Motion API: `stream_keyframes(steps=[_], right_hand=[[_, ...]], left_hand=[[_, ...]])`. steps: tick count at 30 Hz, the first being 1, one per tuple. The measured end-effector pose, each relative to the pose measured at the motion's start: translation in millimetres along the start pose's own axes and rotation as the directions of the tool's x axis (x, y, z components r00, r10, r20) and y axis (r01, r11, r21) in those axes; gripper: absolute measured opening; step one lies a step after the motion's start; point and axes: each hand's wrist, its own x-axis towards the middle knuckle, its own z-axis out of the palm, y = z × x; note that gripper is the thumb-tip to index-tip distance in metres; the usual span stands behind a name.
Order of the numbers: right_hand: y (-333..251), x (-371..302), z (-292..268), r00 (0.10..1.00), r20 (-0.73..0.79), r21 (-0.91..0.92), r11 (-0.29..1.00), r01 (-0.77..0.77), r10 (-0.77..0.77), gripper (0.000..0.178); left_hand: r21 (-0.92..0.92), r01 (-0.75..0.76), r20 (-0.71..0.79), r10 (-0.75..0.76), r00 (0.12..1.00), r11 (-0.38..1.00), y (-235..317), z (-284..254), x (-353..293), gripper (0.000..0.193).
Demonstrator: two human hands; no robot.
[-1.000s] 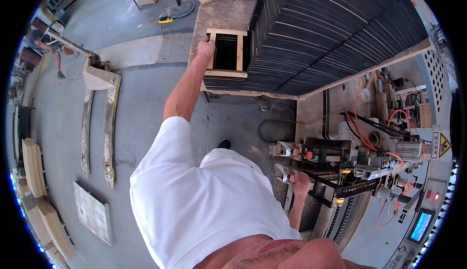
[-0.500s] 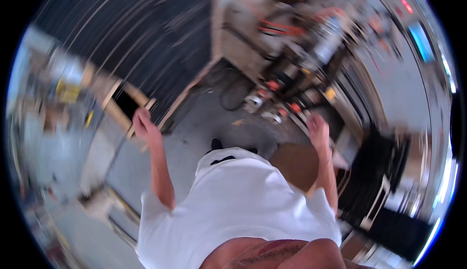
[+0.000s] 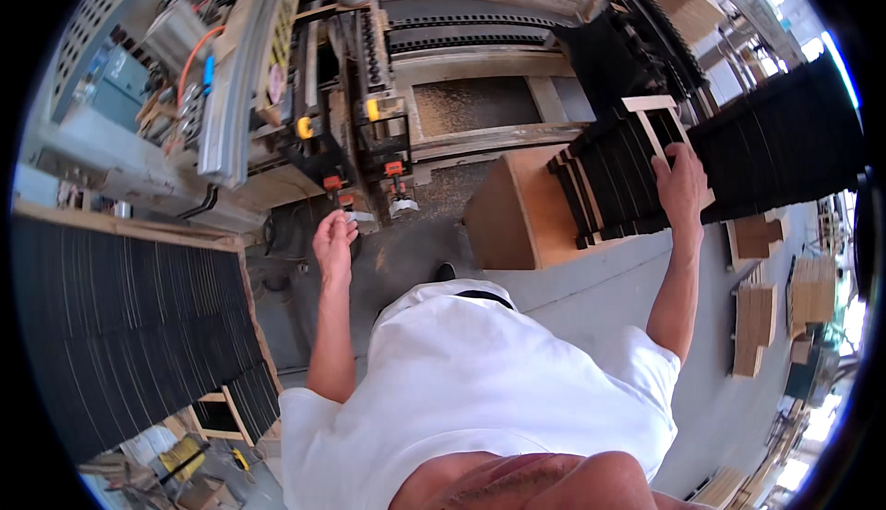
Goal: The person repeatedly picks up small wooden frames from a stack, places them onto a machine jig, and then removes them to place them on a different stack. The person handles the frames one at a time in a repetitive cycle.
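Note:
Over on the right, my right hand is closed around the near edge of a small pale wooden frame with a dark opening. That frame rests on a stack of black slats with pale wooden ends. The stack lies on a brown wooden box. My left hand is raised in front of my body, fingers curled together with nothing visible in them. Just beyond it is a machine's black end block with orange and white parts; I cannot tell whether the fingertips touch it.
A long machine bed with a rail and sawdust spans the far side. At left stands a large stack of black slats edged with wood. Another black row runs off to the right. Stacked boards stand on the grey floor beyond.
My view has swung right, so the machine now lies ahead and the large black stack sits lower left. My right hand has reached out and taken hold of the wooden frame.

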Motion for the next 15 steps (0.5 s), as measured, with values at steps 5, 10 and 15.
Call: stream_keyframes(steps=[5, 10, 15], right_hand=[[27.1, -18.1, 8.3, 0.965, 0.145, 0.306, 0.917, -0.256, 0.221, 0.018], [30.3, -12.7, 12.8, 0.985, -0.031, 0.252, 0.955, -0.156, 0.169, 0.018], [-20.6, 10.2, -12.9, 0.986, -0.107, 0.368, 0.926, -0.079, 0.127, 0.016]], left_hand=[[-0.004, 0.042, 0.049, -0.042, 0.998, 0.999, 13.8, 58.2, 39.3, 0.027], [0.042, -0.033, 0.058, 0.031, 0.998, 0.999, 54.4, 97.7, 92.3, 0.028], [-0.046, -0.084, 0.043, 0.086, 0.995, 0.995, 94.9, 111.4, 188.8, 0.028]])
